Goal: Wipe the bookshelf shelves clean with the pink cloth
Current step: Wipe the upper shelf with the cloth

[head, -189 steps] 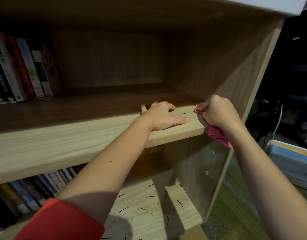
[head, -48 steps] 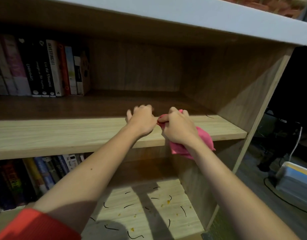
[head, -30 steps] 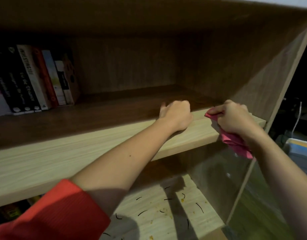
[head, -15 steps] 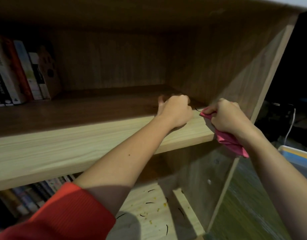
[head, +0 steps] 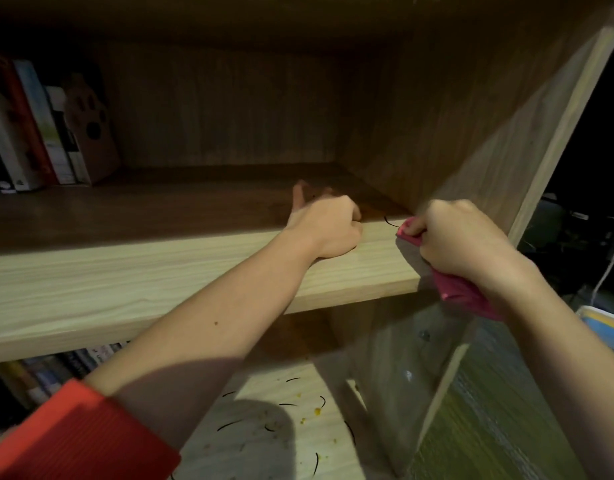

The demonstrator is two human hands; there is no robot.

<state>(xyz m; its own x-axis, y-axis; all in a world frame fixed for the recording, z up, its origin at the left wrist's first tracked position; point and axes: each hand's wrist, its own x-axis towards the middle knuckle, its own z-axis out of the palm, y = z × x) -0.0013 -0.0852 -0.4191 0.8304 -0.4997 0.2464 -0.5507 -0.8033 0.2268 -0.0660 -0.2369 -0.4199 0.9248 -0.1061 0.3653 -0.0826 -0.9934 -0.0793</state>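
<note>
Pink cloth (head: 454, 294) in right hand (head: 463, 244), left hand (head: 328, 230) curled on shelf (head: 142, 282)

A row of upright books (head: 21, 126) stands at ten o'clock, with a brown paw-print board (head: 91, 133) just beside its right end. More books (head: 56, 368) show at eight o'clock. Dark strands (head: 229, 425) and yellow crumbs (head: 317, 411) lie at six. A white cable (head: 608, 268) and a blue-and-yellow box (head: 606, 323) sit at three, and green carpet (head: 489, 427) lies at five.

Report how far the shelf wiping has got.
Done: the middle shelf looks mostly bare in front. In hand: the right hand grips the pink cloth at its right end, beside one dark strand. Left: the lower shelf, strewn with strands and yellow crumbs.
</note>
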